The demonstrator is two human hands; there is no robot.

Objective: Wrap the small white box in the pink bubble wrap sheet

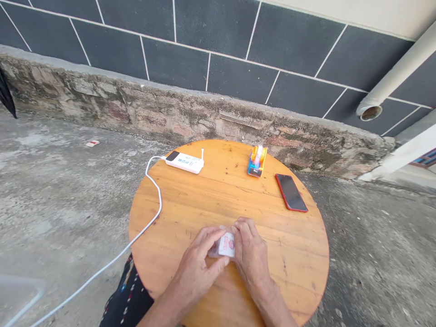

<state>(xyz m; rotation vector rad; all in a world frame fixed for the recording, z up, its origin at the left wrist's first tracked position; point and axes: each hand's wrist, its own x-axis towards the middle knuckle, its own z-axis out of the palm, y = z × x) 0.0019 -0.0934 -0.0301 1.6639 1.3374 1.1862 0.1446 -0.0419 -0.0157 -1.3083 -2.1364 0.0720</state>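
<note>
Between my hands, low over the near half of the round wooden table [190,204], is a small white pack with pink-red print [227,244], in what looks like clear plastic. My left hand [200,261] grips its left side, thumb below and fingers above. Closed against the right edge and top of the pack is my right hand [251,252], its fingertips pinched near the upper corner. The hands cover part of the pack, so its full shape is hidden.
A white power bank [185,162] with a white cable [160,200] lies at the back left. A blue and orange tape dispenser [256,161] stands at the back. To the right lies a red-edged phone [291,193]. Behind the table runs a stone-based wall [170,109].
</note>
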